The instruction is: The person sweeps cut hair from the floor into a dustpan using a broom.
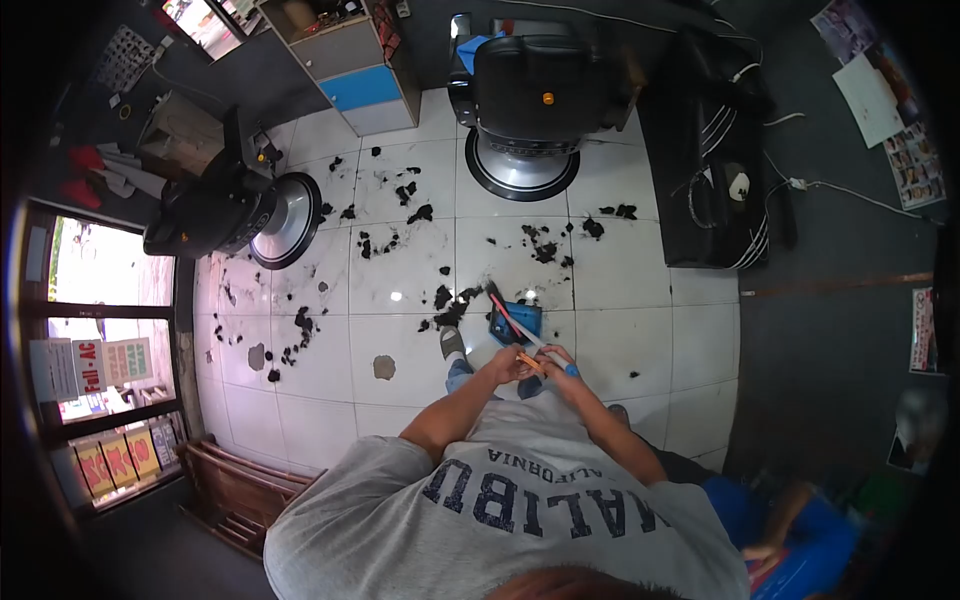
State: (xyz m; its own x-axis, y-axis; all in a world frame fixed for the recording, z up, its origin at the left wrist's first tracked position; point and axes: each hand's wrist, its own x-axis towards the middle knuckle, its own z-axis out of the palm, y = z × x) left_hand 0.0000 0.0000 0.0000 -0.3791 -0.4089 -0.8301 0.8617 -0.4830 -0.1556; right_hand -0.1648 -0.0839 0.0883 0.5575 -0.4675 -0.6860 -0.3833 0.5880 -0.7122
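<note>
My left hand (pixel 510 366) is closed around the orange end of a broom (pixel 508 314) with a reddish-pink handle. The broom's dark bristles touch the tiles just beyond the far left corner of a blue dustpan (pixel 519 322). Closed on the dustpan's pale handle, which has a blue tip, is my right hand (pixel 560 360). Both hands are close together in front of my body. The dustpan rests on the floor near my feet, and clumps of black hair (pixel 452 302) lie beside the broom head.
More hair clumps are scattered over the white tiled floor (pixel 420 290). Barber chairs stand ahead (pixel 540 100) and at left (pixel 215 210). A black bench with cables (pixel 710 170) is at right, a wooden chair (pixel 235 495) at lower left. Another person in blue (pixel 800 540) is at lower right.
</note>
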